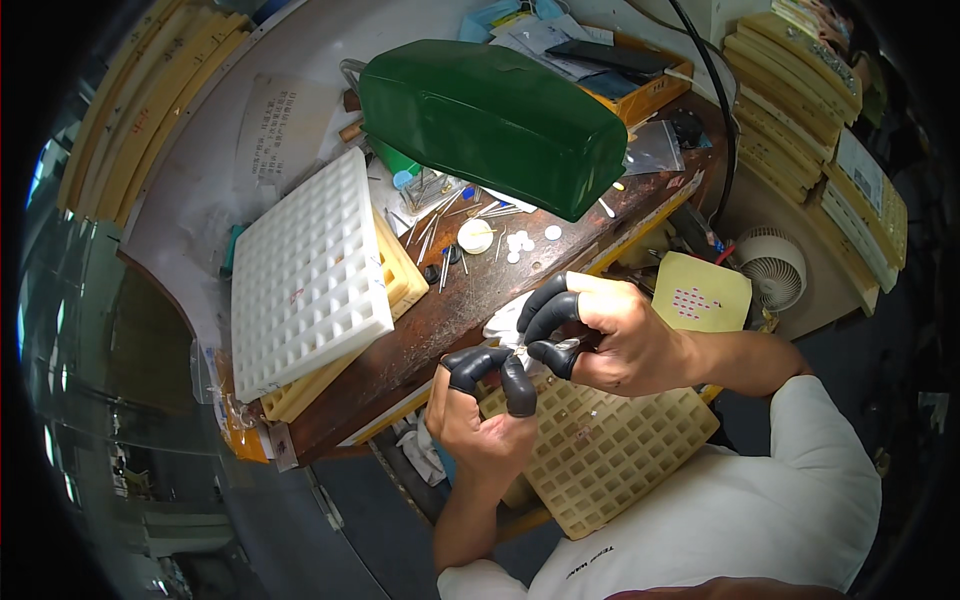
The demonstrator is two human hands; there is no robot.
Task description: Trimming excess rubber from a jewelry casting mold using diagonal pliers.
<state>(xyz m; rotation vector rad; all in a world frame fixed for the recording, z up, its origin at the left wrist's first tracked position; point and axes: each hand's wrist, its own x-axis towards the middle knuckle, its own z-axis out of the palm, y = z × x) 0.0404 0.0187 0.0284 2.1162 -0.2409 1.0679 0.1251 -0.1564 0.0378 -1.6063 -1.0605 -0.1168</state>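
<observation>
By front of wooden bench [445, 322]: tiny pale piece [520, 350] (too small to identify) at fingertips, left hand [484, 405] pinching it, right hand [610, 338] clamped on silvery tool [567, 344]; light, steady grip likely best.

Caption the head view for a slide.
Left hand and right hand, in black finger covers, meet at a tiny piece near a gridded tray.

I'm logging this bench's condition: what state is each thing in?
Left hand: pinching a tiny bright piece
Right hand: closed on a silver object
White grid tray: tilted, stacked
Yellowish grid tray: face up
Metal tools: loose, scattered
Fan: running unclear
Green hood: underside hidden
</observation>
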